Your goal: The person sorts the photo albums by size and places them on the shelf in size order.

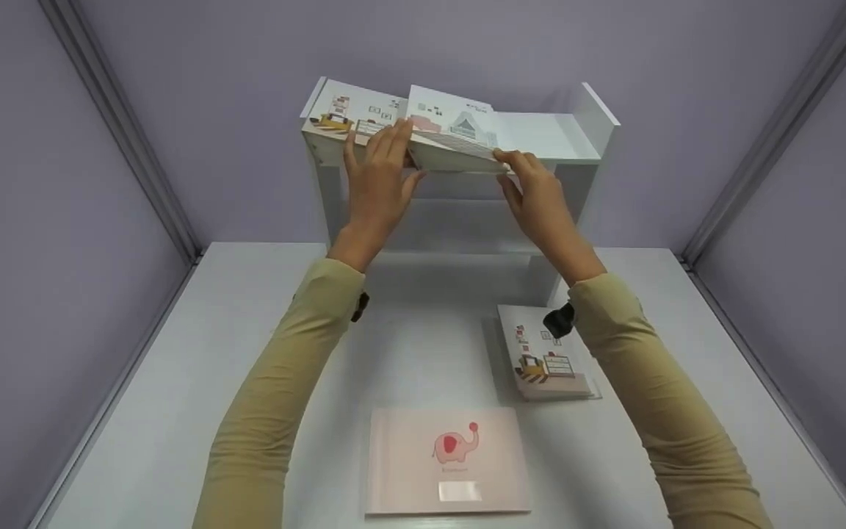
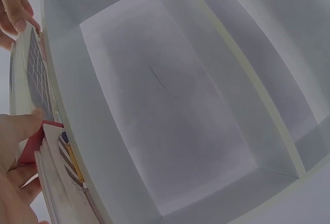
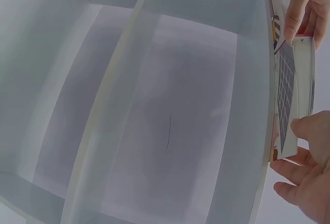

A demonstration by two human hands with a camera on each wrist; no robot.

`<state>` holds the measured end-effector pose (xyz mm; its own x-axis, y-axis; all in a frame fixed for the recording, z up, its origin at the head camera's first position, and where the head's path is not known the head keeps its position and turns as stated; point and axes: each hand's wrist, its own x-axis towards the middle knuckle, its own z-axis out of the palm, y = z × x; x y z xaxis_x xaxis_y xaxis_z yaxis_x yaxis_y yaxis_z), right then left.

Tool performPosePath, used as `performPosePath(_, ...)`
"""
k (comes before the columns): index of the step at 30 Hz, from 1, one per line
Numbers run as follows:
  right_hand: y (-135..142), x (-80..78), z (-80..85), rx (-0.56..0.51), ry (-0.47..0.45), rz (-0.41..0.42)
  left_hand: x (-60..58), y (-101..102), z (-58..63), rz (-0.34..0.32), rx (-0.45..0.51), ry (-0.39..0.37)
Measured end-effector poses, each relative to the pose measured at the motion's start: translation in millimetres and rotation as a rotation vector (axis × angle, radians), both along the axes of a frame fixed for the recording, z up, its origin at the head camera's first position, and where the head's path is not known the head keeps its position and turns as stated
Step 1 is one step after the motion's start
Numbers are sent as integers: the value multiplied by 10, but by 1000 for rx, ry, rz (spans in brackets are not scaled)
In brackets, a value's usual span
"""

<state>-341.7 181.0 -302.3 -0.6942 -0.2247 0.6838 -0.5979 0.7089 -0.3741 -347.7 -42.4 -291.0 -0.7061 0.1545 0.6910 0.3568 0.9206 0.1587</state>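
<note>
Both hands are at a book (image 1: 460,117) with a white, pink and grey printed cover, lying tilted over the front edge of the white shelf's top (image 1: 548,136). My left hand (image 1: 377,176) grips its left corner, fingers above and thumb below in the head view. At the right corner, my right hand (image 1: 538,198) pinches the book between thumb and fingers. The right wrist view shows the book's thick edge and grid pattern (image 3: 285,90). Left of it, partly behind the left fingers, lies another book (image 1: 349,103) with a yellow-and-brown drawing.
Below the top, the shelf unit has open compartments (image 2: 149,95) split by a horizontal board. On the white table (image 1: 261,308) lie a pink elephant book (image 1: 408,455) in front and a stacked illustrated book (image 1: 551,367) at the right, partly behind the right sleeve. Purple-grey walls (image 1: 247,88) surround everything.
</note>
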Motion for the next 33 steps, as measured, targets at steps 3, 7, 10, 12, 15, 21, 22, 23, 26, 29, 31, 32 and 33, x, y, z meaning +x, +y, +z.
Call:
performPosePath(3, -4, -13, -7, 5, 3, 13, -19, -13, 1, 4, -2, 2)
performPosePath(7, -4, -35, -15, 30, 2, 28, -41, -29, 2, 0, 13, 3)
performPosePath(10, 0, -52, -24, 52, -1, 38, -45, -37, 7, -1, 24, 0)
performPosePath(12, 7, -60, -30, 60, -6, 44, -44, -37, 10, -2, 27, -8)
performPosePath(15, 17, -62, -37, 73, -17, 46, -40, -32, 14, 4, 21, -21)
performPosePath(21, 23, -57, -45, 101, 6, 38, -47, -11, 17, 18, 12, -37)
performPosePath(22, 25, -59, -49, 108, 16, 32, -48, -8, 17, 19, 13, -39)
performPosePath(23, 25, -60, -51, 116, 26, 25, -50, -6, 17, 19, 13, -40)
performPosePath(26, 28, -68, -58, 137, 41, 18, -52, -3, 15, 29, 8, -43)
performPosePath(29, 24, -78, -66, 166, 41, 17, -59, -3, 8, 39, 4, -38)
performPosePath(31, 22, -81, -72, 190, 31, 13, -65, -2, 0, 42, 2, -33)
performPosePath(32, 23, -82, -75, 199, 23, 13, -68, -1, -6, 41, 3, -31)
performPosePath(33, 24, -82, -79, 208, 16, 10, -67, 0, -10, 41, 1, -29)
